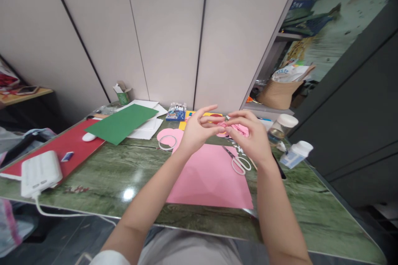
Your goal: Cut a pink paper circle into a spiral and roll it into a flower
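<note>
Both hands meet above the far edge of a pink paper sheet (211,182). My left hand (202,129) pinches a small pink paper piece (222,124) between thumb and fingers, its index finger stretched out. From the other side my right hand (250,136) closes thumb and fingertips on the same piece; its exact shape is partly hidden by the fingers. Scissors (239,165) with white handles lie on the pink sheet below my right hand. Left of my left hand is a roll of tape or pale ring (167,143) on a pink paper cutout (161,133).
A green sheet (122,122) lies over white papers and a red sheet (77,149) on the left. A white power bank (42,172) trails a cable. A jar (281,128) and a white bottle (297,154) stand on the right. A marker box (176,114) sits behind.
</note>
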The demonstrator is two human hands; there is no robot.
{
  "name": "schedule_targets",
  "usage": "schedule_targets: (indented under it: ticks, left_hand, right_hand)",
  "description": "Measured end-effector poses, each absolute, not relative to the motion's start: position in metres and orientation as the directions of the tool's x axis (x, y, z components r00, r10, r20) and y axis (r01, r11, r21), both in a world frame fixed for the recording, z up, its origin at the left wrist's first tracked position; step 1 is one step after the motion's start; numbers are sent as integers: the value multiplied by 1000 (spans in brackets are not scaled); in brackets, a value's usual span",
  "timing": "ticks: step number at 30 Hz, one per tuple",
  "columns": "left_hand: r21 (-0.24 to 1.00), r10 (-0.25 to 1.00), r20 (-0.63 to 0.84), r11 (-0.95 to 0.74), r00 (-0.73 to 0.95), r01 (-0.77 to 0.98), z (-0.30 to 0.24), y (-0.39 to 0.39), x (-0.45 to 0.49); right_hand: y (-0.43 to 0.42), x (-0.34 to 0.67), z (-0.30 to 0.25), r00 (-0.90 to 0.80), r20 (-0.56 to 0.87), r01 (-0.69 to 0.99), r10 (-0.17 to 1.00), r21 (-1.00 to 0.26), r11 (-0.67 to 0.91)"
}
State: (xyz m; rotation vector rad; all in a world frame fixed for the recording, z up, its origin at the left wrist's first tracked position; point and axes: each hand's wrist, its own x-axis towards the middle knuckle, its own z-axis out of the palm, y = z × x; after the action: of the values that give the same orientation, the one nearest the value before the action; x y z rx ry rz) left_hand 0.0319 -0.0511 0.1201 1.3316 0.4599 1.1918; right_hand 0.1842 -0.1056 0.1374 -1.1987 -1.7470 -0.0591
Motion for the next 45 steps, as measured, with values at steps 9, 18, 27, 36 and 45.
schedule_targets:
  ticks: [9,18,27,36,45]
  left_hand:
    - [879,872,343,-167,349,-446,118,-52,34]
    - [840,891,340,-143,302,-524,113,-50,39]
    - [818,871,215,88,442,-569,113,-43,35]
    - [889,755,205,122,622,-441,113,-35,25]
    - [960,638,152,88,755,-268,117,-33,15]
  right_hand:
    - [-103,181,134,-4,761,713,649,-453,536]
    - [-99,181,132,15,753,707,657,-473,526]
    - [-103,179,133,-10,786,701,619,-435,564]
    - [-105,189,137,-135,733,693,666,-411,592]
    - [-105,197,135,-381,578,663,722,-373,649]
